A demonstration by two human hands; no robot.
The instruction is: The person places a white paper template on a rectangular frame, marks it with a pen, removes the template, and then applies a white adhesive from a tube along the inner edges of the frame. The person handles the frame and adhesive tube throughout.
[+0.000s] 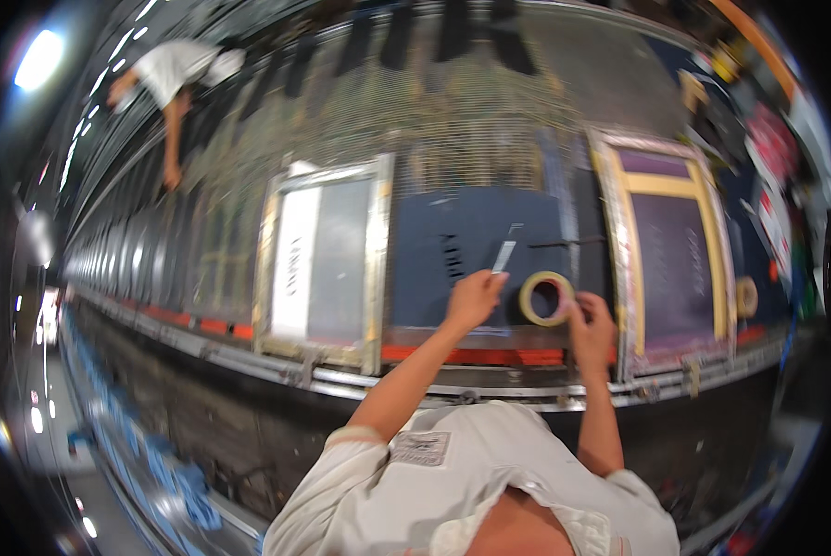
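Note:
My right hand (593, 329) grips a roll of yellowish tape (547, 321) by its right side, the ring's opening facing up toward me. My left hand (474, 298) is closed on the lower end of a short, pale, narrow strip (505, 253), which points away from me; I cannot tell whether it is tape or a small tool. Both hands are over a dark blue fabric panel (490, 218) with dark lettering, lying on the long table. The strip and the roll are apart from each other.
A screen-printing frame (385, 250) lies left of the panel, and another with yellow tape (623, 269) lies to the right. A metal rail (341, 383) borders the near edge. Another tape roll (747, 296) is far right. Another person (175, 74) leans over the table, far left.

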